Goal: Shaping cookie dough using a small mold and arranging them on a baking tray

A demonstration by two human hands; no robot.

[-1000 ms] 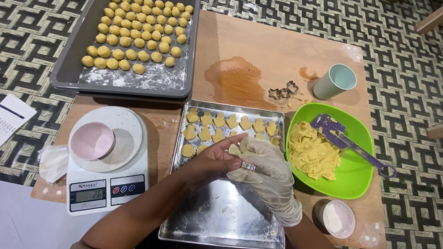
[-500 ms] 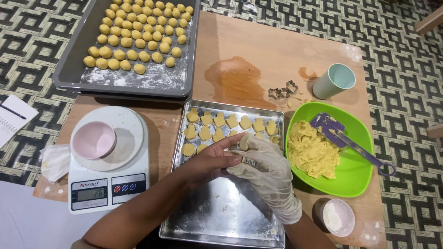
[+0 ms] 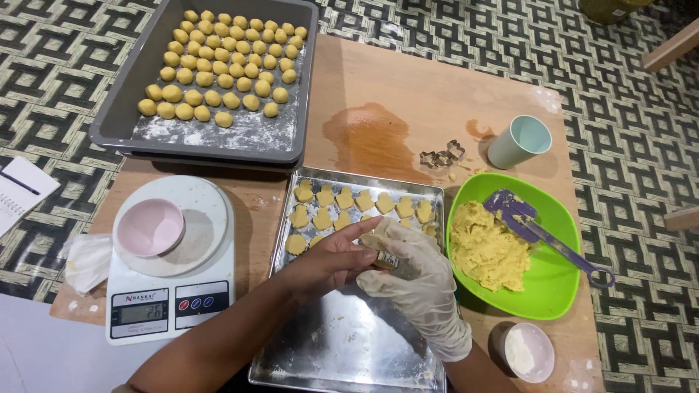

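The small metal cookie cutter (image 3: 386, 260), packed with soft yellow dough, sits low of frame centre above the silver baking tray (image 3: 342, 349); it looks light and stiff, while the dough inside would dent or crumble easily, so a hold on the cutter's rigid outer wall seems safest. The gloved right hand (image 3: 416, 284) pinches it between narrowed fingers (image 3: 393, 236), and the bare left hand (image 3: 325, 260) presses its fingertips against it from the left, just below the rows of cut-out cookies (image 3: 342, 207).
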